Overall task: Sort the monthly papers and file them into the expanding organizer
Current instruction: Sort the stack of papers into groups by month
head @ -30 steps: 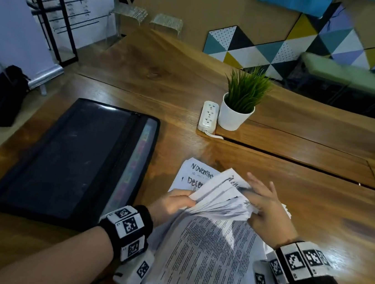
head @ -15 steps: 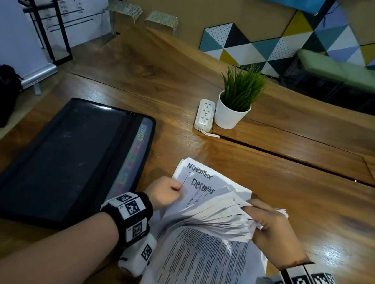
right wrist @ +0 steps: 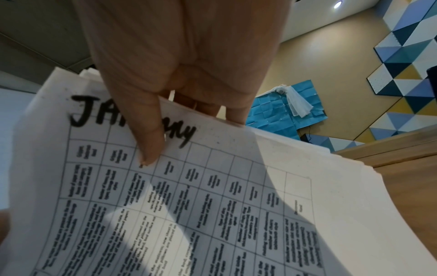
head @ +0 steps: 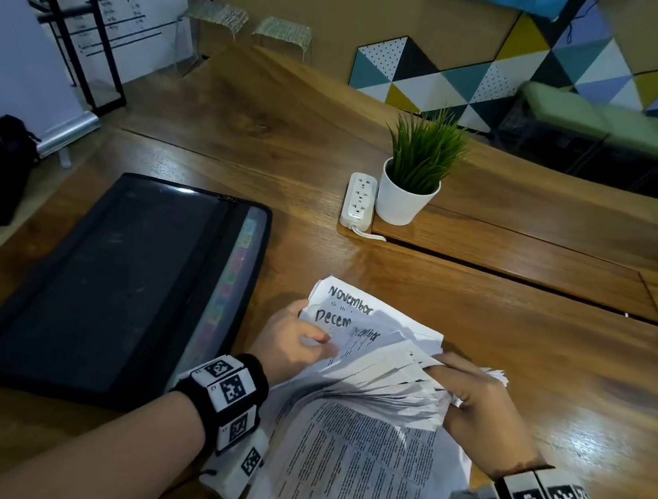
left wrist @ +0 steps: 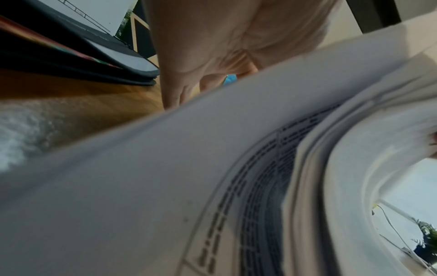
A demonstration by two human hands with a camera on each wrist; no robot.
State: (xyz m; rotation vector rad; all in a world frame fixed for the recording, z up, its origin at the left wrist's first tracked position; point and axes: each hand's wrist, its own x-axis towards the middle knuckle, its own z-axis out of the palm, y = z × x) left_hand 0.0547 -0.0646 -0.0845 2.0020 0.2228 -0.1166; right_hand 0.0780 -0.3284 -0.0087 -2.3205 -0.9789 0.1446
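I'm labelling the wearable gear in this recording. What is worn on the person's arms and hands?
Both forearms are bare, with no sleeves or gloves. The left hand and right hand each have a black wristband carrying white blocks printed with black square-patterned markers. More white marked blocks hang below each wrist. A thin dark cable shows by the left one.

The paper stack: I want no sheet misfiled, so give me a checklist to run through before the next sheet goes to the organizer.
1. Stack held at both sides: ok. Left hand holds the near-left sheets, right hand grips the fanned paper stack.
2. Month labels readable: ok. November and December show; the right wrist view shows January.
3. Single sheet separated: cannot tell.
4. Organizer open: not ok, it lies flat and closed.
5. Tab colours visible: ok; their labels: cannot tell.
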